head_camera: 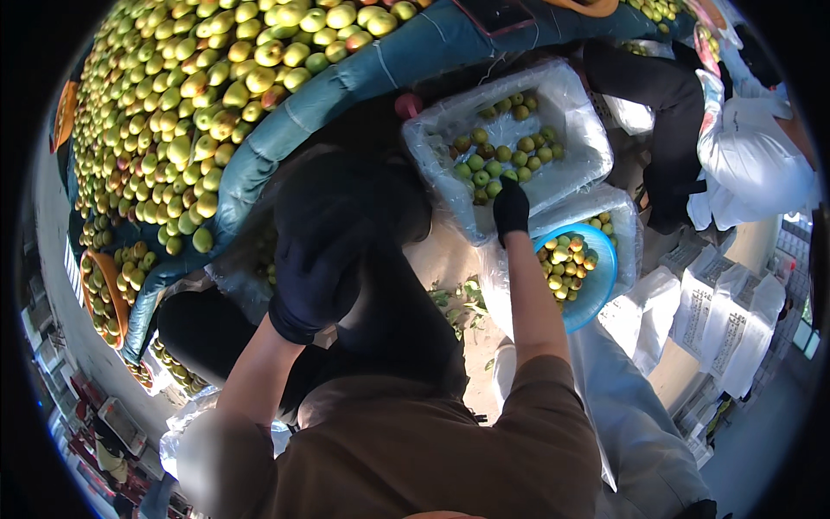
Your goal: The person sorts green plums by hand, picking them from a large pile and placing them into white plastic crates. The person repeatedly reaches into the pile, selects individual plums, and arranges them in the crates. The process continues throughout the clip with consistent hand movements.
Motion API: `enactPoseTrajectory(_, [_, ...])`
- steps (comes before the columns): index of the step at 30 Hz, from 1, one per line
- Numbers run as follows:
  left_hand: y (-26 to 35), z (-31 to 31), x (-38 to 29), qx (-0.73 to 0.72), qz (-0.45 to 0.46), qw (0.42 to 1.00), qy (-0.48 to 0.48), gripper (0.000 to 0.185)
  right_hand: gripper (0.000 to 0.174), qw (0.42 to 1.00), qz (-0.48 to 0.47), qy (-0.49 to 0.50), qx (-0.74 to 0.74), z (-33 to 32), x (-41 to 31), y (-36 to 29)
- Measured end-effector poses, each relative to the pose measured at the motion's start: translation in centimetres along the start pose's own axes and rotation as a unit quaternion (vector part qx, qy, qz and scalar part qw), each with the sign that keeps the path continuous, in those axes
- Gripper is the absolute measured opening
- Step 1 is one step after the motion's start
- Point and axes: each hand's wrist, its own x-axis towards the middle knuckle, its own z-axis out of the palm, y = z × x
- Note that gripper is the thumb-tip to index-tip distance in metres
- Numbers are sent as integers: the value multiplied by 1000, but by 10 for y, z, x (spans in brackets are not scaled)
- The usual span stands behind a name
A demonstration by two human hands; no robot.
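Observation:
My right hand [511, 206], in a black glove, reaches into a plastic-lined crate [587, 130]. Its fingertips meet a green fruit, probably a jujube [510, 175]; whether they grip it is hidden. Several more green and brownish jujubes [521, 158] lie loose on the crate's bottom. Also gloved in black, my left hand [318, 279] rests over my dark-clad knee, back upward, with fingers somewhat spread and nothing seen in it. A blue plastic basin [608, 276] of yellow-red jujubes [564, 263] stands right of my right forearm, partly over a second lined crate [626, 214].
A big heap of jujubes [194, 84] fills the upper left behind a padded blue-green rim [292, 123], where a phone-like device [496, 16] lies. Another person's dark-trousered leg [674, 97] is right of the crate. Printed white bags [720, 324] stand at right; leaves [470, 301] litter the floor.

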Motion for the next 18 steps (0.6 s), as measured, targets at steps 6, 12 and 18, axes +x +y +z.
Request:
enactPoseTrajectory(6, [3, 17, 13, -49, 14, 997, -51, 33, 38, 978, 196, -72, 19, 45, 60, 52])
enactPoseTrajectory(12, [4, 22, 18, -38, 40, 997, -57, 27, 53, 953, 257, -158, -24, 94, 82, 61])
enactPoseTrajectory(18, [1, 25, 22, -54, 34, 997, -51, 23, 49, 961, 205, -158, -98, 92, 85, 50])
